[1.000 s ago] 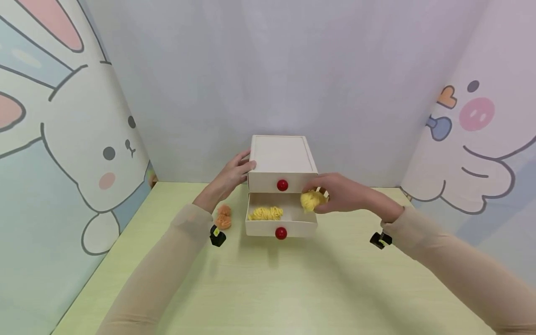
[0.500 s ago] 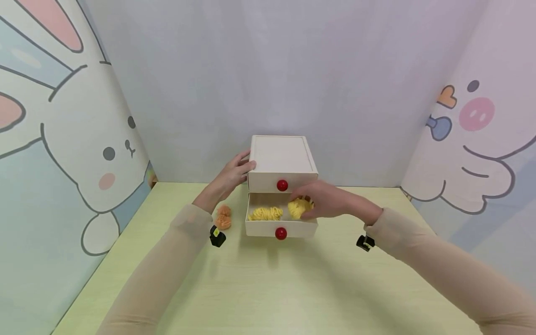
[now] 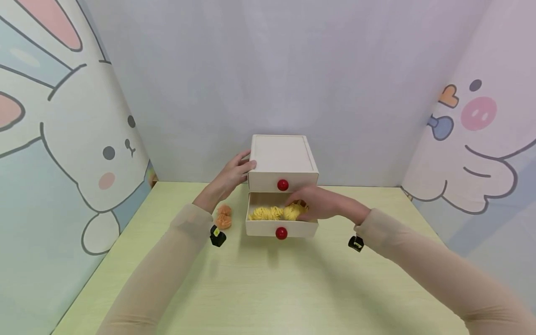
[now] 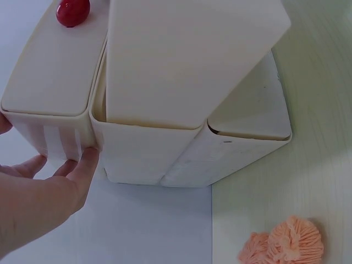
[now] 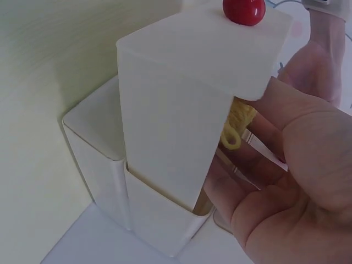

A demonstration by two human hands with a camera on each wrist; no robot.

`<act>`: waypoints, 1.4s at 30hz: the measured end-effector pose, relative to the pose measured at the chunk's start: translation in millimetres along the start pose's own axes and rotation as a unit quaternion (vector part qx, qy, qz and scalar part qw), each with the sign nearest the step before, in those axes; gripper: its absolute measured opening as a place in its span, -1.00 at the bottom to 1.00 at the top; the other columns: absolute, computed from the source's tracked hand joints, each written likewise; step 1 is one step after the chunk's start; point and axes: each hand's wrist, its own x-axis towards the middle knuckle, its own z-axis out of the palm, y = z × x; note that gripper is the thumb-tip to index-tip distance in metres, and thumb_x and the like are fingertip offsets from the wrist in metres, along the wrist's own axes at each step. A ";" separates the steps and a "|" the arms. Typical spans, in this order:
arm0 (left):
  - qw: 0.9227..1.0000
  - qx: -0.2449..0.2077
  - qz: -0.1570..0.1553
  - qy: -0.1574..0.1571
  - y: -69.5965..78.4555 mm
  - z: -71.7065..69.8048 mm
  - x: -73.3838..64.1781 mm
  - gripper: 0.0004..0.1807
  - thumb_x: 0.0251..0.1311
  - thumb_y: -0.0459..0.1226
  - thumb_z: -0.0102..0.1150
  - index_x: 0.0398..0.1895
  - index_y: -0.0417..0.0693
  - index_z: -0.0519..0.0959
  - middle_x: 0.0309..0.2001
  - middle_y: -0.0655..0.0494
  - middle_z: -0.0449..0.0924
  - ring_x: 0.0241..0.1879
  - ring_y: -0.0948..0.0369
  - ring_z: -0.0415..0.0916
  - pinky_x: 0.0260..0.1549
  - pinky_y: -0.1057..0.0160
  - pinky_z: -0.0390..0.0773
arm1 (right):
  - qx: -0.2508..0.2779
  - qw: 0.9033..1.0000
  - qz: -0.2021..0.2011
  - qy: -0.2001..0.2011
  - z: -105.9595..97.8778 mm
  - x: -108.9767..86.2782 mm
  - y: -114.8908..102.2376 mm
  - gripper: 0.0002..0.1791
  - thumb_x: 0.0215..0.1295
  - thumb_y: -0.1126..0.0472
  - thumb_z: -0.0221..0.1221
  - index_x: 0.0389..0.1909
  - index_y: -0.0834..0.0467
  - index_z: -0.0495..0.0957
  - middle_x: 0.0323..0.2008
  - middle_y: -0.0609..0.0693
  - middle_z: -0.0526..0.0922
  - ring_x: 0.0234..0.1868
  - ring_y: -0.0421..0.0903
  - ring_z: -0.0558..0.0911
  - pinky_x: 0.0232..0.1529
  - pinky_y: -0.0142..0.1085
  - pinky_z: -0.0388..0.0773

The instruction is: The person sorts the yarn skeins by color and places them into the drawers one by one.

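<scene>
Inside the pulled-out drawer point(image 3: 260, 228) of the white box point(image 3: 282, 153), the right hand point(image 3: 320, 203) has its fingers curled round a yellow yarn bundle point(image 3: 291, 211), just beside another yellow bundle point(image 3: 264, 214). Against the box's upper left side rests the left hand point(image 3: 229, 177), fingers apart. Left of the box, orange yarn point(image 3: 224, 221) lies on the counter point(image 3: 268, 288).
</scene>
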 end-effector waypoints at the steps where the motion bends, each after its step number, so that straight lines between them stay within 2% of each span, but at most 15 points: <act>1: 1.000 0.002 0.001 -0.001 0.2 0.2 -0.3 -0.25 0.66 -0.07 0.02 0.76 0.10 -0.02 0.69 -0.13 0.01 0.65 -0.07 0.07 0.57 -0.17 0.18 | -0.002 1.000 0.000 -0.001 1.2 1.1 0.7 -0.59 0.18 0.33 0.55 0.07 0.17 0.76 -0.01 -0.05 0.77 -0.08 -0.07 0.59 -0.08 -0.26 0.62; 5: 1.000 -0.002 -0.001 -0.003 0.6 -0.3 -0.5 -0.24 0.66 -0.06 0.03 0.76 0.12 -0.02 0.69 -0.13 0.01 0.65 -0.06 0.06 0.58 -0.16 0.18 | -0.013 1.000 0.005 -0.006 4.2 4.0 -0.4 -0.59 0.19 0.32 0.54 0.08 0.17 0.76 -0.01 -0.03 0.77 -0.10 -0.05 0.60 -0.07 -0.25 0.61; 15: 1.000 -0.004 -0.003 0.000 1.1 0.3 0.3 -0.24 0.65 -0.06 0.03 0.75 0.11 -0.01 0.68 -0.14 0.01 0.64 -0.08 0.08 0.57 -0.16 0.18 | -0.016 1.000 0.016 -0.015 7.5 5.2 -2.6 -0.59 0.23 0.31 0.52 0.12 0.15 0.76 0.03 -0.01 0.77 0.00 -0.01 0.66 0.11 -0.10 0.67; 24: 1.000 -0.004 0.000 -0.006 1.5 -0.4 -0.9 -0.22 0.66 -0.05 0.03 0.76 0.08 -0.05 0.69 -0.17 -0.02 0.65 -0.09 0.05 0.58 -0.16 0.15 | 0.027 0.999 0.021 -0.017 3.5 -1.5 -1.1 -0.62 0.29 0.32 0.49 0.13 0.16 0.75 0.02 -0.03 0.76 -0.05 -0.06 0.69 0.02 -0.10 0.72; 30: 1.000 -0.006 0.000 -0.005 0.9 -0.8 0.0 -0.23 0.66 -0.06 0.02 0.76 0.08 -0.04 0.69 -0.17 -0.01 0.64 -0.09 0.06 0.58 -0.16 0.15 | 0.044 0.998 0.019 0.030 -5.0 -20.8 -0.9 -0.69 0.41 0.26 0.36 0.14 0.15 0.74 0.05 0.00 0.77 0.00 -0.01 0.70 0.05 0.03 0.72; 36: 1.000 -0.005 -0.003 -0.002 0.8 0.0 0.1 -0.23 0.65 -0.06 0.03 0.76 0.09 -0.03 0.68 -0.16 0.00 0.64 -0.09 0.08 0.58 -0.16 0.17 | 0.066 0.991 0.055 0.101 -4.1 -52.3 0.8 -0.67 0.45 0.24 0.35 0.18 0.15 0.69 0.09 0.04 0.75 0.00 -0.06 0.72 -0.04 -0.11 0.77; 42: 1.000 -0.003 -0.008 0.001 1.5 0.8 -0.8 -0.24 0.65 -0.05 0.04 0.76 0.13 -0.02 0.68 -0.13 0.01 0.64 -0.07 0.08 0.58 -0.16 0.17 | 0.084 0.977 0.112 0.158 15.0 -78.9 4.0 -0.67 0.48 0.23 0.33 0.20 0.21 0.66 0.04 0.07 0.76 -0.06 -0.06 0.76 -0.10 -0.22 0.77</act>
